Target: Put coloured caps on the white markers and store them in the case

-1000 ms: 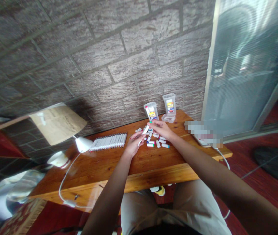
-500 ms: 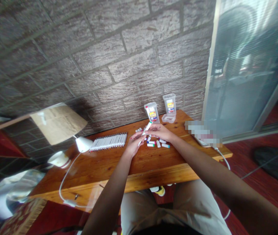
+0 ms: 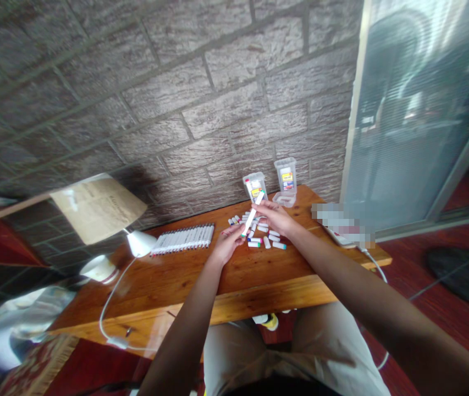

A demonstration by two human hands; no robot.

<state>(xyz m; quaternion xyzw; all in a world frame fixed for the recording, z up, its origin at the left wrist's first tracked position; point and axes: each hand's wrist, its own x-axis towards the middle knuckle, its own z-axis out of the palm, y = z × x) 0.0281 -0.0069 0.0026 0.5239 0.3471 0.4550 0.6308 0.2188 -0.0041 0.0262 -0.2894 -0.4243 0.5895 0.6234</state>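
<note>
A white marker (image 3: 253,214) with green at both ends slants between my hands above the table. The fingers of my left hand (image 3: 228,243) are closed on its lower end, where a bit of green shows. Higher up, my right hand (image 3: 275,216) pinches the marker near its upper end. Beneath and around my hands lie many loose white marker caps (image 3: 267,242) with coloured ends, partly hidden by the fingers. To the left, a neat row of white markers (image 3: 185,238) lies side by side on the wooden table (image 3: 168,283).
Behind the caps stand two clear plastic boxes: one box (image 3: 249,181) holds something white and red, the other box (image 3: 287,166) has its lid open. A lamp (image 3: 100,206) and a paper cup (image 3: 99,269) stand left. At right lies a blurred-out object (image 3: 339,224) with a cable.
The marker has risen and now shows more of its length between my hands. My right hand has shifted slightly up and left along it, uncovering more caps.
</note>
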